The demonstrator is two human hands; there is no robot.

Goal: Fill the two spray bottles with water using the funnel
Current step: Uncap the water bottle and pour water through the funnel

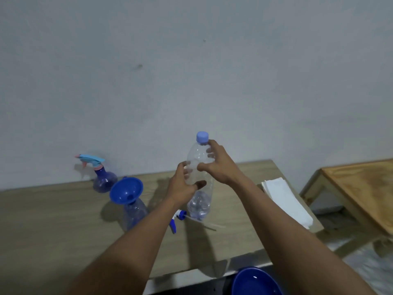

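Note:
A clear water bottle with a pale blue cap stands upright on the table, a little water in its bottom. My left hand grips its middle. My right hand holds its shoulder just under the cap. A blue funnel sits tilted in the neck of an open blue spray bottle to the left. A second blue spray bottle with its light blue trigger head on stands by the wall. A loose white and blue trigger head with its tube lies beside the water bottle.
The beige table stands against a grey wall. A folded white cloth lies at its right end. A wooden table is to the right. A blue bowl shows below the front edge.

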